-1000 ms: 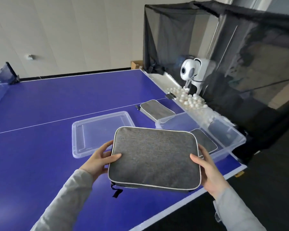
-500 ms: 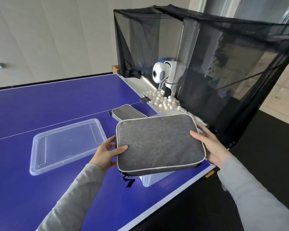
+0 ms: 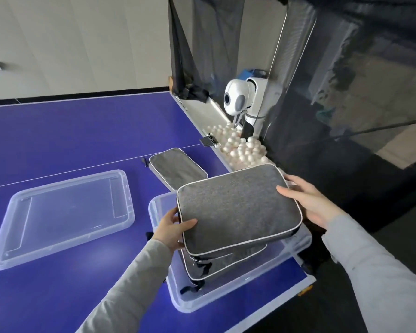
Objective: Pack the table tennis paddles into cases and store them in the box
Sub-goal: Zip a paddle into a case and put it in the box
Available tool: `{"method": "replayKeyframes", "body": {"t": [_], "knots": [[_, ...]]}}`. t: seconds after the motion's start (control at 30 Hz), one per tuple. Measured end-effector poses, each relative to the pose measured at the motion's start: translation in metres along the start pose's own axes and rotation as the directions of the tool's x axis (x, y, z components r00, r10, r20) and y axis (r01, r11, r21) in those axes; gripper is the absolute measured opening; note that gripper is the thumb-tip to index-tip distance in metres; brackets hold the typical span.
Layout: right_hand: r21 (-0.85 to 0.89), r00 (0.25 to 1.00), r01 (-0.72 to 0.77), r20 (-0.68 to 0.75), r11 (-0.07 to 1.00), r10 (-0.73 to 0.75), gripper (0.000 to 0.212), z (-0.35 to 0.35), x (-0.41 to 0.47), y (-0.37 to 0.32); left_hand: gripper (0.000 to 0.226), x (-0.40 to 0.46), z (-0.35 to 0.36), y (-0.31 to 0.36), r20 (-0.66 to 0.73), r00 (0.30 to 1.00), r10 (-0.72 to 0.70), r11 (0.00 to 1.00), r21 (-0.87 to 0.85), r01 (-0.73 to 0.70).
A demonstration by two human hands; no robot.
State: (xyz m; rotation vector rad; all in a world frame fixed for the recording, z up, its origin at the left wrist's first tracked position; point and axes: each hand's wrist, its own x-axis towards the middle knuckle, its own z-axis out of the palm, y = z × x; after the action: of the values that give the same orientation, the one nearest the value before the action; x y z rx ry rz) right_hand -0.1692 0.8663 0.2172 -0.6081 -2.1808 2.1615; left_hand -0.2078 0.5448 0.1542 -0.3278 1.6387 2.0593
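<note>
Both hands hold the top gray case (image 3: 238, 205) over the clear box (image 3: 226, 294), left hand (image 3: 171, 230) with thumb on top and fingers curled under, right hand (image 3: 310, 203) gripping the far edge.

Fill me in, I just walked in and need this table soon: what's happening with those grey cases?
A person holds a grey paddle case with both hands, left hand and right hand, over the clear box, where another case already lies. A third case lies on the table; the lid lies beside the box.
</note>
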Motion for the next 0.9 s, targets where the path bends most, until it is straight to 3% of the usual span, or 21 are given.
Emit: {"method": "replayKeyframes", "body": {"t": [0.27, 0.43, 0.6, 0.9], "knots": [[-0.116, 0.985, -0.136, 0.095, 0.984, 0.147, 0.034, 0.003, 0.058, 0.060, 0.062, 0.042, 0.011, -0.048, -0.260, 0.950, -0.175, 0.984, -0.026, 0.174], [-0.112, 0.967, -0.215, 0.115, 0.970, 0.228, 0.042, 0.008, 0.084, 0.099, 0.064, 0.060, 0.011, -0.067, -0.405, 0.897, -0.175, 0.981, 0.007, 0.194], [-0.164, 0.952, -0.254, 0.130, 0.953, 0.277, 0.052, 0.011, 0.103, 0.119, 0.063, 0.069, 0.012, -0.081, -0.496, 0.850, -0.179, 0.977, 0.009, 0.211], [-0.293, 0.952, -0.212, 0.155, 0.932, 0.265, 0.045, 0.016, 0.117, 0.131, 0.065, 0.075, 0.015, -0.098, -0.558, 0.811, -0.176, 0.945, 0.134, 0.297]]}}
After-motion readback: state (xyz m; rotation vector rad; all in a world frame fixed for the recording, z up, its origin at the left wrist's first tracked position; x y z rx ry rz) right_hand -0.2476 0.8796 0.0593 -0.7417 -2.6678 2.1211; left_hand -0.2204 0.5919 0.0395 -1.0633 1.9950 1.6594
